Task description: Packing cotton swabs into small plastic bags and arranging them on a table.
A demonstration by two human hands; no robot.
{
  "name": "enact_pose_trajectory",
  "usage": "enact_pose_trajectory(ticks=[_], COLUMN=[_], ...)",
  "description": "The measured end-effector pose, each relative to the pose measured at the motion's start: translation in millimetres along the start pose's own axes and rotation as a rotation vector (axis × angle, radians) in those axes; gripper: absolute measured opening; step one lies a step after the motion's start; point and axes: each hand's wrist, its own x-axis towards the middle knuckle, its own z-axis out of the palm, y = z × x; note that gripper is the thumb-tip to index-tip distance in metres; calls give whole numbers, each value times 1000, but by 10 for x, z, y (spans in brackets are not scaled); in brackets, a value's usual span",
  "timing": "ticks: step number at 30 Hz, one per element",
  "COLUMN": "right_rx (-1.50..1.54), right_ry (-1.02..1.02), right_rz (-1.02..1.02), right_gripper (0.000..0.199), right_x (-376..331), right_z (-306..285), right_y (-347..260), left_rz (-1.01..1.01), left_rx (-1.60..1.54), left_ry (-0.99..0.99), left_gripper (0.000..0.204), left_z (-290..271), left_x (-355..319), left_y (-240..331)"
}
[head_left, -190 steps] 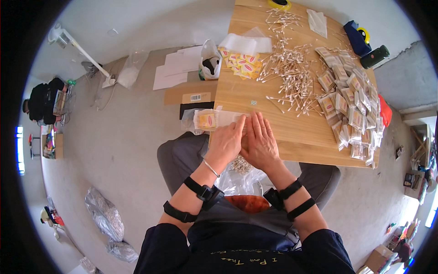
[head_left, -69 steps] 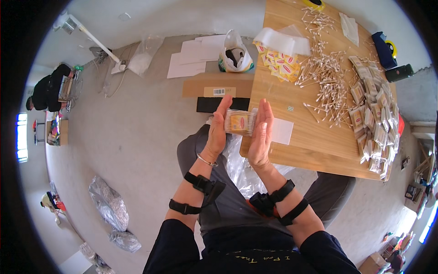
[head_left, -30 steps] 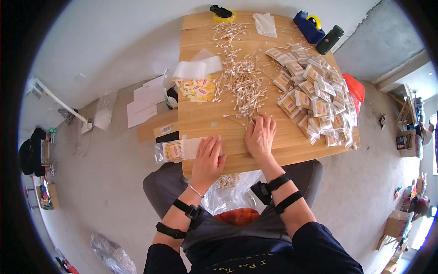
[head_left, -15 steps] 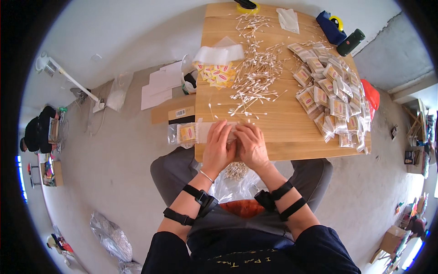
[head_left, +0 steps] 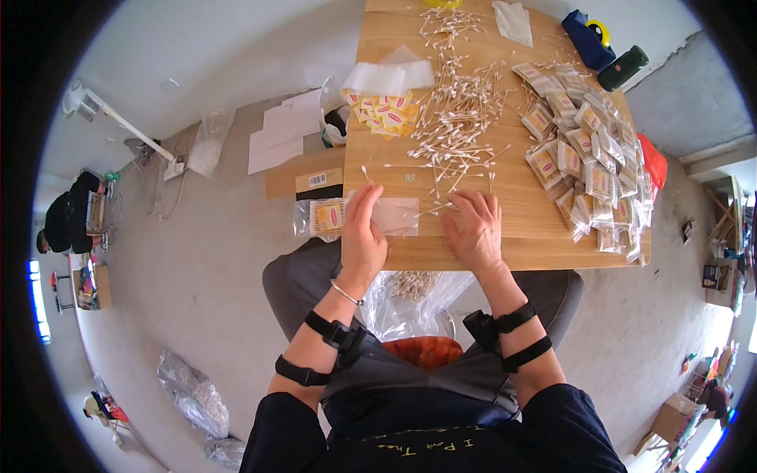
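Observation:
My left hand (head_left: 365, 236) rests near the table's front left edge, its fingers stretched out and nothing seen in them. Just right of it lies a flat clear plastic bag (head_left: 400, 217). On its other side, a filled packet of cotton swabs (head_left: 326, 216) with a yellow label card juts past the table edge. My right hand (head_left: 478, 233) is over the table with fingers loosely bent and apart, the tips among a few loose cotton swabs (head_left: 441, 206). Beyond spreads a long heap of cotton swabs (head_left: 457, 118).
Filled packets (head_left: 579, 154) pile up at the right. Yellow cards (head_left: 386, 116) and stacked clear bags (head_left: 390, 77) lie at the left. A blue tape dispenser (head_left: 587, 39) and dark green cylinder (head_left: 623, 68) stand far right. A bag of swabs (head_left: 414, 285) sits below the table edge.
My hands were close together over the plastic bag and have moved apart. The right one went right, to the loose swabs; the left one shifted slightly left. The view has shifted a little.

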Motion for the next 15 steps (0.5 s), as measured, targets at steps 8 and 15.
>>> enact_pose_trajectory(ticks=[8,15], right_rx=[-55,-119], right_ry=[16,21], right_rz=[83,112], right_gripper=[16,10], right_x=[-116,-203], right_z=[18,-24], right_y=[116,128], left_rz=[261,268], left_rx=[465,543], left_ry=[-208,-178], left_gripper=[23,7], left_z=[-238,-140], left_x=[380,403], left_y=[-150,-72])
